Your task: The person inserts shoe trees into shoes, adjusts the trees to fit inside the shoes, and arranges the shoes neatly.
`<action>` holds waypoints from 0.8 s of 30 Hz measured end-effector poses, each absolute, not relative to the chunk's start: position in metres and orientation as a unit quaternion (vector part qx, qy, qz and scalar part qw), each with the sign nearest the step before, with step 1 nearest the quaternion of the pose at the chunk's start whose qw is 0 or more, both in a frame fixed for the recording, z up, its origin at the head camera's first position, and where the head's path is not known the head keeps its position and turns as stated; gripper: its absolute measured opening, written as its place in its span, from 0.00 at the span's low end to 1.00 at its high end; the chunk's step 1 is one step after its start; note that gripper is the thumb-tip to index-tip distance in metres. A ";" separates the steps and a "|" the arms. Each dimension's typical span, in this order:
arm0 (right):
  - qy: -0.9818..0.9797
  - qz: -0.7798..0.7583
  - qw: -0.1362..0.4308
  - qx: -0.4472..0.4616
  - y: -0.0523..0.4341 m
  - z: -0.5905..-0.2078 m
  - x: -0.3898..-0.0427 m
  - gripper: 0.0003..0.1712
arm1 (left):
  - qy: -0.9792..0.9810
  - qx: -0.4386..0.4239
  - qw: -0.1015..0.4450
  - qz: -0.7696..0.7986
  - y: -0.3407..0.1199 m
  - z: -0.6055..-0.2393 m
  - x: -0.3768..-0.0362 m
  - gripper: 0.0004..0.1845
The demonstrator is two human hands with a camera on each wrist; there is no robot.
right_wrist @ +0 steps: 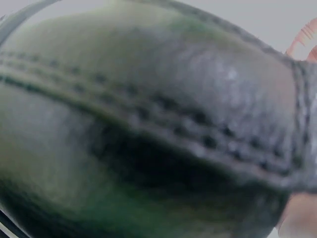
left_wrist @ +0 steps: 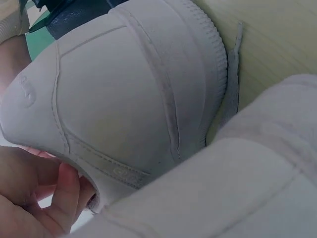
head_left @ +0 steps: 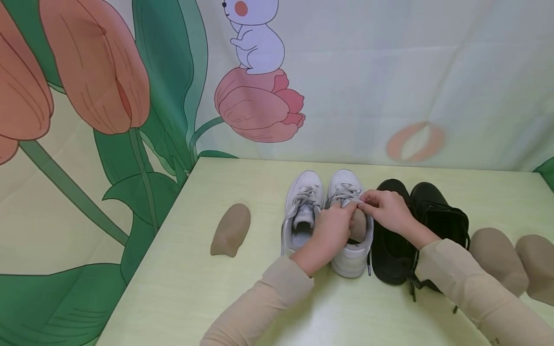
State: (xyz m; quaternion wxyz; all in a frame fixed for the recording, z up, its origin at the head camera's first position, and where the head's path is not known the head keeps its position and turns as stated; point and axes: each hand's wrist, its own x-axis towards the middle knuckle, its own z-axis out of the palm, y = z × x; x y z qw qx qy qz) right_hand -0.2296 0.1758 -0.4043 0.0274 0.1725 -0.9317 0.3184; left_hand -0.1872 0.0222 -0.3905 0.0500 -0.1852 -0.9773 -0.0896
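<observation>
On a pale green table (head_left: 182, 269), two white sneakers stand side by side, toes pointing away from the person. Both hands meet over the right sneaker (head_left: 352, 259). The left hand (head_left: 331, 229) reaches across the gap between the pair, its fingers curled and bunched at the shoe's tongue. The right hand (head_left: 385, 207) comes in from the other side, fingertips pinched together at the same spot, just beside the laces. A brown insert (head_left: 358, 226) stands in the shoe's opening, between the two hands; whether either hand actually grips it cannot be told from above. The left wrist view shows that sneaker's heel and side panel close up, with fingertips (left_wrist: 62, 198) curled at its collar. The left sneaker (head_left: 298, 216) stands untouched, its opening showing.

Just right of the white pair sit two black shoes (head_left: 391, 259), the right forearm lying across them. The right wrist view is filled with blurred dark stitched leather. Another brown insert (head_left: 231, 229) lies alone well to the left of the sneakers, and two more (head_left: 497, 257) rest at the table's right edge. Behind hangs a cloth (head_left: 389, 72) printed with tulips and a white cartoon animal.
</observation>
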 end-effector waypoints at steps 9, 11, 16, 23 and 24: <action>-0.933 0.313 0.025 0.177 0.175 -0.404 -0.230 0.06 | -0.983 -0.158 0.018 -0.095 0.024 -0.392 -0.188 0.23; -0.933 0.312 0.024 0.176 0.175 -0.404 -0.230 0.06 | -0.980 -0.170 0.026 -0.096 0.022 -0.393 -0.188 0.21; -0.933 0.311 0.023 0.177 0.176 -0.403 -0.230 0.05 | -0.972 -0.213 0.066 -0.073 0.016 -0.394 -0.187 0.09; -0.933 0.308 0.024 0.184 0.175 -0.402 -0.230 0.05 | -0.955 -0.236 0.178 0.008 0.010 -0.397 -0.186 0.10; -0.933 0.307 0.026 0.185 0.175 -0.402 -0.230 0.05 | -0.953 -0.237 0.191 0.013 0.010 -0.397 -0.187 0.10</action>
